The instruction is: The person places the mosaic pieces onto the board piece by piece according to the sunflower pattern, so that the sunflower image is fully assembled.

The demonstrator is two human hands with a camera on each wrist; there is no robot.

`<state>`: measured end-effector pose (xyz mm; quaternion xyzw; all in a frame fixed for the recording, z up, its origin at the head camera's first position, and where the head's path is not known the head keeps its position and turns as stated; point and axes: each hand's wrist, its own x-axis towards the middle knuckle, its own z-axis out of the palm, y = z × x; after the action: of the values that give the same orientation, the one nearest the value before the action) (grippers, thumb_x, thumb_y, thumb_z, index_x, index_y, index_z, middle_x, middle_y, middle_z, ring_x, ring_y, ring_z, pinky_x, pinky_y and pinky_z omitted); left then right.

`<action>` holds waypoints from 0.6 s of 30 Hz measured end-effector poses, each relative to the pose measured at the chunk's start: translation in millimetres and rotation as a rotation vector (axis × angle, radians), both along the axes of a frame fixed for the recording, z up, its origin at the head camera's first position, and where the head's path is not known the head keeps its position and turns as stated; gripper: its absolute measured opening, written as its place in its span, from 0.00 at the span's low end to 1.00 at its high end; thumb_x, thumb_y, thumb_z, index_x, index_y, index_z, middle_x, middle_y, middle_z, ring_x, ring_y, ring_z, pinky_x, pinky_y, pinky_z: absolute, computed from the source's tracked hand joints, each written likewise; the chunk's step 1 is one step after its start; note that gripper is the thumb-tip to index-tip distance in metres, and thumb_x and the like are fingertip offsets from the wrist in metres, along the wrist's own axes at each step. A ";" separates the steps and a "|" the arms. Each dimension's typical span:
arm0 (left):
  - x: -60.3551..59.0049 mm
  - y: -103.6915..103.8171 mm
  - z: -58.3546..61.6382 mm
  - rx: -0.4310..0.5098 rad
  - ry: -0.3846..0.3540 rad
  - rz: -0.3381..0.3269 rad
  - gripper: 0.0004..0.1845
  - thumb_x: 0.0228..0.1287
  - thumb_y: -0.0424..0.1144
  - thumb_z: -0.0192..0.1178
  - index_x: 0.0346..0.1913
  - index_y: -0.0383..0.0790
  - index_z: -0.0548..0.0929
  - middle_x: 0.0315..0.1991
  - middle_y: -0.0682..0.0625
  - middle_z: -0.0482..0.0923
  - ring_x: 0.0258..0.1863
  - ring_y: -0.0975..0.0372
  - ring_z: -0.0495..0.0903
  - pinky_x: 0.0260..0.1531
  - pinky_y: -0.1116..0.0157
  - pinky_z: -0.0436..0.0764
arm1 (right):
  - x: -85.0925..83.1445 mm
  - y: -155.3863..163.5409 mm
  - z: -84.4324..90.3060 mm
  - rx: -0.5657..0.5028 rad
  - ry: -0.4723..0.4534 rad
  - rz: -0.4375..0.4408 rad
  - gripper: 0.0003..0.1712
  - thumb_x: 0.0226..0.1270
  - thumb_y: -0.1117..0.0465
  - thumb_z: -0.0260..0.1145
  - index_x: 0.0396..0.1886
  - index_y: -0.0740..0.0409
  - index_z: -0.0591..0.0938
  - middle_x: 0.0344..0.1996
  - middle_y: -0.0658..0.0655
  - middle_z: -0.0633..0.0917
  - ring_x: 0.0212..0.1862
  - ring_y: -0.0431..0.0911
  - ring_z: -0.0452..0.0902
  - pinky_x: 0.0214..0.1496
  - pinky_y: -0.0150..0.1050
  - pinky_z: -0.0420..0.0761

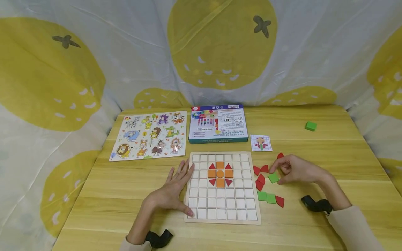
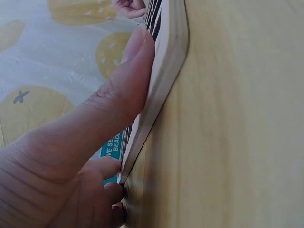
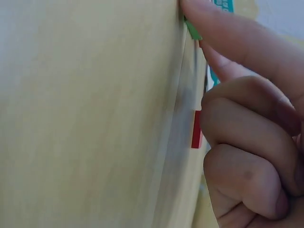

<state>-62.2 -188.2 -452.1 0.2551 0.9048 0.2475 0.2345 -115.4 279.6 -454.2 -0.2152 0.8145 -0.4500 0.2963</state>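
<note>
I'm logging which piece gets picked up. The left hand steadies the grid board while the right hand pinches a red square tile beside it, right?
Not quite: the tile the right hand pinches is green, as the head view shows. The left hand does steady the grid board.

Left hand (image 1: pixel 176 190) lies flat, fingers straight and spread. Right hand (image 1: pixel 293 170) is curled, fingertips pinched together, forearm angled inward.

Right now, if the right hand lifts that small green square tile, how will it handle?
The small green square tile looks thin, flat and rigid, so probably light and stiff. It lies flat on the wooden table, so it should slide rather than roll. The right hand fingers already touch it; an edge pinch likely suffices.
</note>
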 end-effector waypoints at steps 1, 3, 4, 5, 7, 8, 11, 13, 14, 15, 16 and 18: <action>-0.2 0.0 0.0 0.000 -0.002 0.000 0.82 0.36 0.59 0.85 0.84 0.39 0.35 0.84 0.41 0.19 0.84 0.45 0.23 0.80 0.37 0.27 | -0.4 1.2 -0.7 0.000 -0.004 -0.007 0.18 0.55 0.66 0.80 0.46 0.62 0.86 0.18 0.47 0.59 0.23 0.36 0.55 0.23 0.33 0.61; -0.6 -0.2 -0.1 -0.001 -0.004 -0.002 0.82 0.36 0.59 0.85 0.84 0.39 0.35 0.84 0.41 0.19 0.84 0.45 0.22 0.80 0.37 0.27 | -1.1 3.2 -1.9 -0.005 -0.009 -0.018 0.18 0.55 0.66 0.80 0.46 0.62 0.86 0.19 0.47 0.60 0.23 0.36 0.56 0.24 0.32 0.62; -0.7 -0.2 -0.3 -0.002 -0.005 -0.002 0.82 0.36 0.59 0.85 0.84 0.39 0.34 0.84 0.41 0.19 0.84 0.45 0.22 0.80 0.37 0.26 | -1.4 4.0 -2.5 -0.004 -0.010 -0.021 0.18 0.56 0.66 0.80 0.46 0.62 0.86 0.19 0.47 0.61 0.23 0.36 0.57 0.24 0.32 0.63; -0.9 -0.2 -0.4 -0.002 -0.005 -0.003 0.82 0.36 0.59 0.85 0.84 0.39 0.34 0.84 0.41 0.19 0.84 0.45 0.22 0.80 0.37 0.26 | -1.7 4.6 -3.0 -0.003 -0.012 -0.024 0.18 0.56 0.65 0.80 0.46 0.62 0.86 0.19 0.47 0.61 0.23 0.36 0.57 0.24 0.33 0.62; -1.0 -0.2 -0.7 -0.004 -0.003 -0.003 0.82 0.36 0.59 0.85 0.84 0.39 0.34 0.84 0.41 0.19 0.84 0.45 0.22 0.80 0.37 0.26 | -1.8 4.8 -2.8 0.004 -0.010 -0.029 0.18 0.57 0.64 0.80 0.46 0.62 0.86 0.20 0.47 0.62 0.23 0.36 0.57 0.24 0.33 0.63; -1.1 -0.1 -0.8 -0.005 -0.002 -0.003 0.82 0.36 0.59 0.85 0.84 0.39 0.34 0.84 0.41 0.19 0.84 0.45 0.22 0.80 0.37 0.27 | -1.4 4.2 -1.8 0.008 -0.005 -0.033 0.18 0.57 0.63 0.80 0.46 0.62 0.86 0.20 0.47 0.62 0.23 0.36 0.57 0.24 0.33 0.63; -0.7 0.1 -0.9 -0.005 0.000 -0.003 0.82 0.36 0.59 0.85 0.84 0.39 0.35 0.84 0.40 0.19 0.84 0.44 0.23 0.80 0.37 0.27 | 2.0 -2.7 4.3 0.021 0.035 -0.046 0.17 0.58 0.60 0.80 0.45 0.59 0.87 0.20 0.46 0.60 0.23 0.35 0.55 0.26 0.32 0.63; -0.3 0.1 -0.7 -0.005 0.000 -0.004 0.82 0.36 0.59 0.85 0.84 0.38 0.35 0.84 0.40 0.19 0.84 0.44 0.23 0.80 0.37 0.27 | 6.8 -15.2 10.1 0.027 0.075 -0.057 0.16 0.57 0.58 0.81 0.43 0.56 0.88 0.19 0.45 0.60 0.23 0.35 0.55 0.26 0.32 0.63; 0.0 0.0 -0.6 -0.005 0.000 -0.004 0.82 0.36 0.59 0.85 0.84 0.38 0.35 0.84 0.40 0.19 0.84 0.44 0.23 0.80 0.37 0.27 | 9.8 -24.0 12.9 0.022 0.084 -0.063 0.15 0.56 0.58 0.81 0.42 0.55 0.88 0.19 0.46 0.59 0.23 0.35 0.54 0.25 0.32 0.62; 0.2 0.0 -0.4 -0.004 0.001 -0.005 0.82 0.36 0.59 0.85 0.84 0.38 0.35 0.84 0.40 0.20 0.84 0.44 0.23 0.80 0.36 0.27 | 13.3 -34.6 15.4 0.021 0.086 -0.074 0.15 0.56 0.58 0.82 0.41 0.54 0.88 0.18 0.46 0.59 0.23 0.35 0.54 0.25 0.31 0.61; 0.4 -0.1 -0.3 -0.004 0.002 -0.005 0.82 0.36 0.59 0.85 0.84 0.38 0.35 0.84 0.40 0.20 0.84 0.44 0.23 0.80 0.36 0.27 | 17.1 -46.2 17.6 0.018 0.084 -0.085 0.15 0.56 0.58 0.82 0.41 0.54 0.88 0.18 0.46 0.59 0.22 0.35 0.54 0.25 0.31 0.60; 0.6 -0.3 -0.2 -0.004 0.002 -0.005 0.82 0.36 0.59 0.85 0.84 0.38 0.35 0.84 0.40 0.19 0.84 0.44 0.23 0.80 0.36 0.27 | 25.2 -71.6 19.2 0.011 0.071 -0.114 0.14 0.55 0.58 0.82 0.40 0.54 0.89 0.17 0.46 0.60 0.22 0.36 0.55 0.25 0.31 0.59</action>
<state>-61.7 -188.4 -452.3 0.2571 0.9050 0.2448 0.2345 -90.3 208.0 -435.0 -0.1825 0.8379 -0.4539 0.2422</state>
